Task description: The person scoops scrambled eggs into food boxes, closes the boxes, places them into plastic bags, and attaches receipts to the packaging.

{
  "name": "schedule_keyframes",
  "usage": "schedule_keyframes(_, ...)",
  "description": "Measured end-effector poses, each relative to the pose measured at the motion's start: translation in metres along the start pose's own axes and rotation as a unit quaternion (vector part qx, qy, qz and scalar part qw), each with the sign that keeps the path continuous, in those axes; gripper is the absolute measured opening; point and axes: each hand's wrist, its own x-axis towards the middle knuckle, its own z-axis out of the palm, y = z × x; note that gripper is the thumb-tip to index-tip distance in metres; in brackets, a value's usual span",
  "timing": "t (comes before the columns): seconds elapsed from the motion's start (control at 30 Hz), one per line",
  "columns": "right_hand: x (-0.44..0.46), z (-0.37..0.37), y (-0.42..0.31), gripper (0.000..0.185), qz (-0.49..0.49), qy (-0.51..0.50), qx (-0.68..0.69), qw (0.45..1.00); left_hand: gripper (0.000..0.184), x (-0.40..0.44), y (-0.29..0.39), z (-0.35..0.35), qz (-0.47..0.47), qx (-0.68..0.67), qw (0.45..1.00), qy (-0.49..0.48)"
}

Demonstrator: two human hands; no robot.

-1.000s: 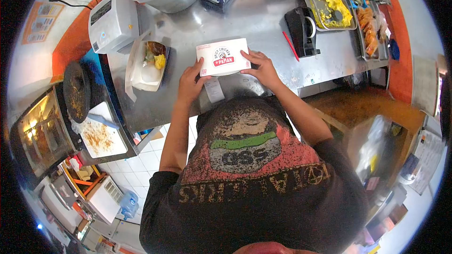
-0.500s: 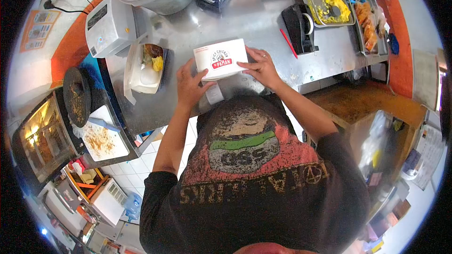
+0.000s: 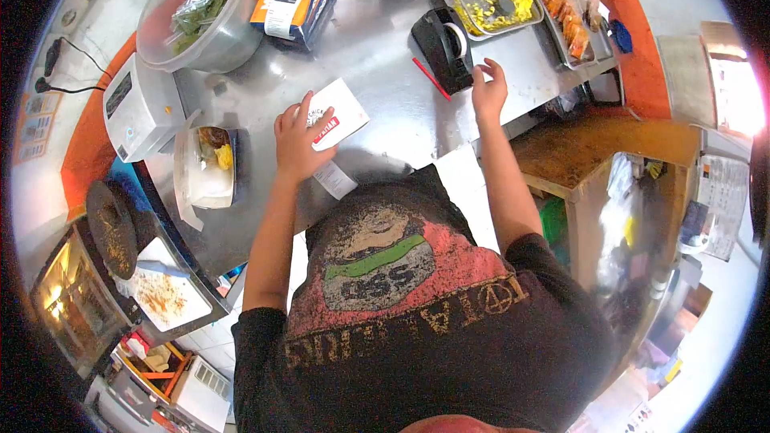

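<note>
A white printed cardboard food box (image 3: 346, 104), its lid shut, sits on the steel table, turned at an angle. My left hand (image 3: 301, 143) holds its left side, with the thumb lying across the printed top. My right hand (image 3: 489, 96) is off the box, raised beside the black tape dispenser (image 3: 437, 44), its fingers bent and apart with nothing visible in them. Whether its fingertips touch the dispenser I cannot tell. A red pen (image 3: 431, 78) lies along the dispenser's left side. Below my left hand is a white paper slip (image 3: 335, 180).
To the left stand an open food box (image 3: 216, 191) and a white printer-like machine (image 3: 148, 116). Behind are a clear tub (image 3: 241, 40) of greens and an orange-and-blue package (image 3: 290, 0). A tray (image 3: 521, 24) of yellow food and a metal tray (image 3: 597, 48) are at back right.
My right hand has let go of the white box and moved right to the tape dispenser. The box has turned under my left hand. The whole view has shifted.
</note>
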Motion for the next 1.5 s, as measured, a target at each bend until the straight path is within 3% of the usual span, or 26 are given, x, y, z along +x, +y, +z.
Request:
schedule_keyframes(0.03, 0.011, 0.0, 0.002, 0.033, -0.001, 0.001, 0.0, 1.0, 0.069, -0.001, -0.002, 0.001, 0.008, -0.004, 1.0, 0.01)
schedule_keyframes(0.1, 0.024, -0.001, 0.003, 0.047, 0.158, -0.164, 0.152, 0.962, 0.068, -0.002, -0.002, 0.001, 0.015, -0.007, 1.0, 0.019)
schedule_keyframes(0.13, 0.03, -0.006, 0.003, 0.047, 0.159, -0.164, 0.152, 0.962, 0.07, -0.002, -0.001, 0.001, 0.012, -0.002, 1.0, 0.01)
schedule_keyframes(0.2, 0.046, -0.016, 0.001, 0.055, 0.286, -0.276, 0.216, 0.892, 0.071, -0.002, -0.002, 0.001, 0.01, 0.004, 1.0, 0.002)
schedule_keyframes(0.23, 0.045, -0.016, 0.005, 0.055, 0.317, -0.227, 0.337, 0.857, 0.072, -0.002, -0.003, 0.001, 0.011, 0.004, 1.0, 0.002)
schedule_keyframes(0.27, 0.045, -0.019, 0.009, 0.055, 0.317, -0.226, 0.338, 0.857, 0.072, -0.002, -0.003, 0.003, 0.012, 0.003, 1.0, 0.003)
schedule_keyframes(0.33, 0.032, -0.032, 0.005, 0.047, 0.221, -0.162, 0.489, 0.828, 0.069, 0.0, -0.001, 0.002, 0.016, 0.003, 1.0, 0.012)
schedule_keyframes(0.37, 0.023, -0.035, 0.001, 0.04, 0.219, -0.124, 0.424, 0.87, 0.066, 0.001, 0.0, 0.0, 0.019, 0.004, 1.0, 0.021)
schedule_keyframes(0.4, 0.012, -0.035, 0.004, 0.04, 0.219, -0.123, 0.426, 0.869, 0.066, 0.001, -0.001, 0.0, 0.021, 0.006, 1.0, 0.021)
schedule_keyframes(0.47, -0.01, -0.031, 0.021, 0.037, 0.232, -0.114, 0.284, 0.923, 0.066, 0.001, -0.004, 0.002, 0.023, 0.005, 1.0, 0.016)
schedule_keyframes(0.53, -0.026, -0.024, 0.025, 0.028, 0.245, -0.09, 0.294, 0.92, 0.066, -0.001, -0.005, 0.006, 0.017, 0.018, 1.0, 0.014)
schedule_keyframes(0.63, -0.028, -0.024, 0.041, 0.012, 0.166, -0.103, 0.285, 0.938, 0.069, 0.003, -0.004, 0.01, 0.025, 0.03, 0.999, -0.003)
schedule_keyframes(0.67, -0.032, -0.028, 0.038, 0.014, 0.169, -0.128, 0.261, 0.942, 0.071, 0.004, -0.003, 0.014, 0.005, 0.071, 0.997, -0.026)
schedule_keyframes(0.7, -0.037, -0.023, 0.051, 0.015, 0.18, -0.108, 0.26, 0.942, 0.072, 0.002, -0.01, 0.02, 0.042, 0.052, 0.998, -0.006)
schedule_keyframes(0.73, -0.038, -0.032, 0.024, 0.015, 0.293, -0.104, 0.297, 0.903, 0.073, -0.001, -0.01, 0.02, 0.053, 0.047, 0.997, 0.028)
schedule_keyframes(0.8, -0.029, -0.044, 0.012, 0.013, 0.412, -0.157, 0.39, 0.808, 0.074, 0.003, 0.004, 0.007, 0.017, 0.057, 0.998, -0.012)
schedule_keyframes(0.83, -0.019, -0.047, 0.015, 0.013, 0.405, -0.148, 0.398, 0.809, 0.074, 0.006, 0.005, 0.004, 0.03, 0.059, 0.998, -0.006)
schedule_keyframes(0.9, -0.01, -0.052, 0.023, 0.014, 0.438, -0.265, 0.403, 0.759, 0.072, 0.003, 0.006, 0.002, 0.024, 0.029, 0.999, -0.012)
schedule_keyframes(1.0, -0.004, -0.056, 0.03, 0.017, 0.432, -0.299, 0.402, 0.75, 0.068, 0.002, 0.006, 0.003, 0.029, 0.028, 0.999, 0.003)
schedule_keyframes(1.13, -0.009, -0.065, 0.038, 0.029, 0.41, -0.334, 0.383, 0.758, 0.067, -0.001, -0.001, 0.01, 0.049, 0.038, 0.998, 0.026)
schedule_keyframes(1.23, -0.016, -0.058, 0.035, 0.019, 0.378, -0.295, 0.304, 0.823, 0.067, 0.003, 0.01, -0.002, 0.002, 0.033, 0.999, 0.0)
schedule_keyframes(1.27, -0.017, -0.05, 0.038, 0.019, 0.379, -0.309, 0.301, 0.819, 0.068, 0.003, 0.009, -0.004, 0.01, 0.023, 1.0, 0.0)
schedule_keyframes(1.37, -0.019, -0.03, 0.042, 0.01, 0.295, -0.228, 0.204, 0.905, 0.07, 0.006, 0.013, -0.01, 0.003, 0.006, 1.0, -0.009)
schedule_keyframes(1.4, -0.017, -0.027, 0.041, 0.01, 0.295, -0.235, 0.202, 0.904, 0.071, 0.008, 0.013, -0.011, -0.002, -0.003, 1.0, -0.019)
schedule_keyframes(1.47, -0.017, -0.023, 0.041, 0.01, 0.244, -0.191, 0.06, 0.949, 0.072, 0.008, 0.01, -0.005, -0.011, -0.001, 1.0, -0.01)
schedule_keyframes(1.5, -0.018, -0.02, 0.048, 0.009, 0.185, -0.171, -0.078, 0.965, 0.073, 0.01, 0.009, -0.002, -0.015, -0.001, 1.0, 0.003)
